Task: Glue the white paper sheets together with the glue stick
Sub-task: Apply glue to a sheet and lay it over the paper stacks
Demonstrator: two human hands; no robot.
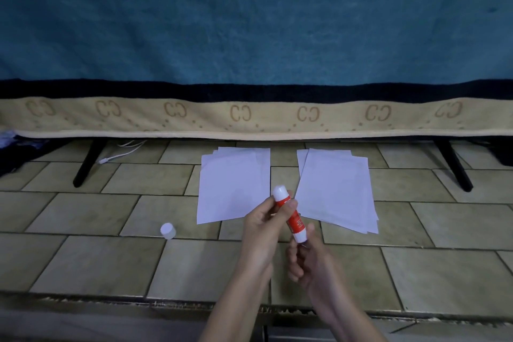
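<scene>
A red and white glue stick (293,220) is held up above the tiled floor, its white tip pointing up and away. My left hand (263,226) grips its upper body between fingers and thumb. My right hand (308,258) pinches its white bottom end. The glue stick's white cap (168,230) lies on the tiles to the left. Two small stacks of white paper sheets lie just beyond my hands: a left stack (233,184) and a right stack (337,189), each slightly fanned.
A striped blanket (249,116) hangs over furniture at the back, with black legs (88,162) at left and right (455,166). A white cable (122,153) lies under it at left. A step edge (166,304) crosses the floor near me.
</scene>
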